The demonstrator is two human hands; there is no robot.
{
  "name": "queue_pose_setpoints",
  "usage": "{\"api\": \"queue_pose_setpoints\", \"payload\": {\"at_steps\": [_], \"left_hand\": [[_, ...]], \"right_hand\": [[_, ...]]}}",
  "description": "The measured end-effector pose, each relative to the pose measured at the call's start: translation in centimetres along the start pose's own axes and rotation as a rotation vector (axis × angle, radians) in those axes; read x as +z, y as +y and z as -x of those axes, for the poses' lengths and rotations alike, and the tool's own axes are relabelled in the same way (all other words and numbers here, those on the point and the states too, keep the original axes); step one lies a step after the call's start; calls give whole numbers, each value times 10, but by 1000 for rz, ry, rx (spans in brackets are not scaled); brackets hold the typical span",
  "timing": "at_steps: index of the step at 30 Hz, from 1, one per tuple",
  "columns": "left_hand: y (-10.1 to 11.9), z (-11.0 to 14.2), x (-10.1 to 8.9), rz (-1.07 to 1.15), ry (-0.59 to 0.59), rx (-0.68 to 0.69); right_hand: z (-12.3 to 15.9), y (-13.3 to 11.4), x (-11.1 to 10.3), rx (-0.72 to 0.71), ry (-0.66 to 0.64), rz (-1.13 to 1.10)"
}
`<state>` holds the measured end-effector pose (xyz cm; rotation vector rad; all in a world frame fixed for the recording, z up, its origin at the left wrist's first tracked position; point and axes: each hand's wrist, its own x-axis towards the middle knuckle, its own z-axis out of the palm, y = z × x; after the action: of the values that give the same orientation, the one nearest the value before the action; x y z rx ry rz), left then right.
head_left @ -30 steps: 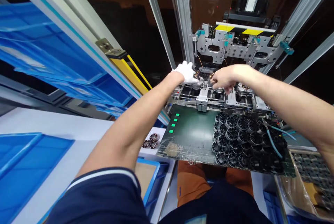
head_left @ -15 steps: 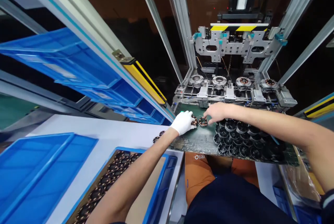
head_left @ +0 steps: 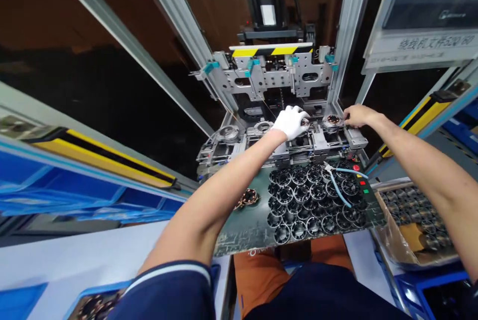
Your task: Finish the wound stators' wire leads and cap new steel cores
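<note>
Left hand (head_left: 291, 122), right hand (head_left: 357, 116) moved to fixtures (head_left: 331, 121); pliers (head_left: 329, 168) atop rings (head_left: 298, 223).

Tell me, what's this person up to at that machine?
A person is working at a machine with round holders. The gloved left hand is over one holder, fingers at a small part; its grip is unclear. The bare right hand is beside the rightmost holder, which has a copper-coloured ring in it. Black rings and blue-handled pliers lie in front.

copper-wound ring (head_left: 333, 119); flat in rightmost round fixture (head_left: 330, 127); second ring (head_left: 304, 122); mostly hidden
</note>
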<state>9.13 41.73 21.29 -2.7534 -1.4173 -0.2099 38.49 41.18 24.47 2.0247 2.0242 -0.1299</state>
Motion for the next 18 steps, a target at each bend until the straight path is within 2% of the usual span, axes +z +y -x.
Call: {"api": "queue_pose_setpoints", "payload": {"at_steps": [3,6,8,13,15,18], "left_hand": [[12,-37,26,-11,-58,-22],[12,-48,36,-18,-68,-33],[8,-45,33,-15,-55,-31],[-16,-29,6,-24,-39,-59],[-26,-28,1,-53,-81,-80],[-30,-36,9,-92,-203,-84]], "right_hand": [[-8,2,15,-31,30,-1],[-10,4,12,-58,52,-13],[-9,6,2,-72,74,-26],[-6,4,-26,-120,173,-91],[-13,-6,-27,-145,117,-128],[-26,-32,-15,-148,46,-174]]}}
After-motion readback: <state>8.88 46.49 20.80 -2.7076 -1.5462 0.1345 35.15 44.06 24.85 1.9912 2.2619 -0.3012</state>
